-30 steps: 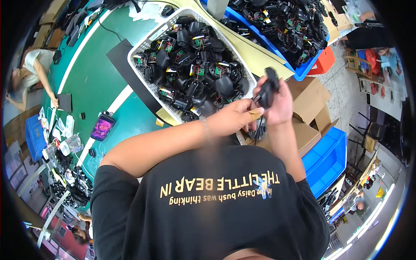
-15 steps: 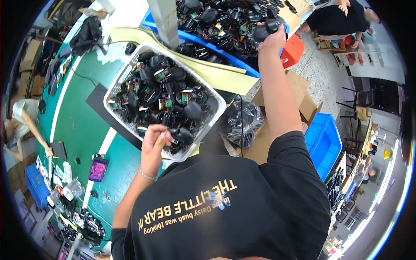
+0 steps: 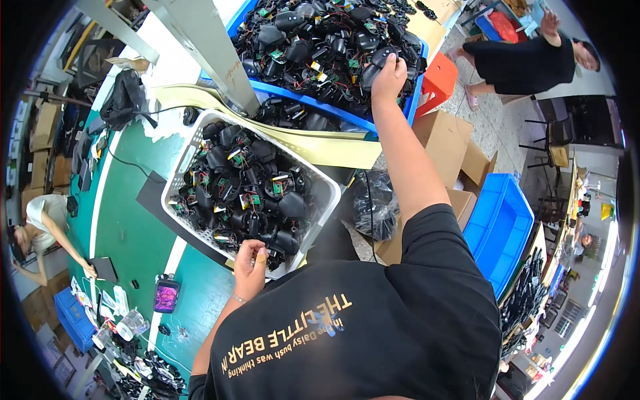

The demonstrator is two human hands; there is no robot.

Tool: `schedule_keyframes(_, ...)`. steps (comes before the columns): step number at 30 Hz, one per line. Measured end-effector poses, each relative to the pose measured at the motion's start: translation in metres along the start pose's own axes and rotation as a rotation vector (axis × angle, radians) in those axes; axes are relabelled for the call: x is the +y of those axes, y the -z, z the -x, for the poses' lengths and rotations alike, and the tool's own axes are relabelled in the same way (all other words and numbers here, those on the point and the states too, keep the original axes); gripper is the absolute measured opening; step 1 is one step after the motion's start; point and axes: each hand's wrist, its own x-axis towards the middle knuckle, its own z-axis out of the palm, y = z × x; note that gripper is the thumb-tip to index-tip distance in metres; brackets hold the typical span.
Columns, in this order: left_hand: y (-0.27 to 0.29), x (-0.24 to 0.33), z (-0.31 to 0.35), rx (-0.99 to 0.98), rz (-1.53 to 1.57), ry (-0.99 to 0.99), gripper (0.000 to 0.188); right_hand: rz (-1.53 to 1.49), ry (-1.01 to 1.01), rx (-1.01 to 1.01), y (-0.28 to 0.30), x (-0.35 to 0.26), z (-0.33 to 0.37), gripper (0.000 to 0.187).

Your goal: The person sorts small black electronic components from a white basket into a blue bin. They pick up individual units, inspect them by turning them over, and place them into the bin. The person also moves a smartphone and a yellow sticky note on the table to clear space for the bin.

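Note:
My right hand (image 3: 389, 83) is stretched out over the right part of a large blue crate (image 3: 313, 100) heaped with black plastic housings, wires and green boards. Its fingers are closed on a black plastic housing (image 3: 378, 61), which overlaps the heap behind it. Close to the near rim of a white perforated basket (image 3: 320, 222), my left hand (image 3: 249, 270) has its fingers curled in. What they hold, if anything, is hidden. A yellowish patch shows at its thumb. Similar black housings (image 3: 230, 160) with wires, small boards and white-and-yellow pieces fill much of the basket.
A grey metal post (image 3: 217, 60) rises between basket and crate, beside a yellow sheet (image 3: 333, 148). Cardboard boxes (image 3: 443, 137), an empty blue bin (image 3: 497, 230) and a red stool (image 3: 437, 83) stand rightward. A phone-like device (image 3: 166, 295) lies on the green table (image 3: 127, 200). Other people are left and far right.
My right hand has moved left and down over the crate's heap, still with a black housing. My left hand has drawn back toward the basket's near rim. The person at far right has shifted.

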Motion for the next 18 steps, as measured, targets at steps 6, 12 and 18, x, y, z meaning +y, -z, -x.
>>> schedule_keyframes(6,0.0,0.006,-0.004,0.002,-0.02,0.008,0.009,0.363,0.152,0.106,0.005,0.014,-0.01,0.022)
schedule_keyframes(12,0.002,0.009,-0.006,-0.003,-0.066,0.036,0.009,0.39,0.19,0.151,-0.002,0.014,-0.006,0.02)
schedule_keyframes(18,0.004,0.005,-0.007,-0.029,0.002,0.026,0.01,0.495,0.237,0.106,0.001,0.014,-0.01,0.036)
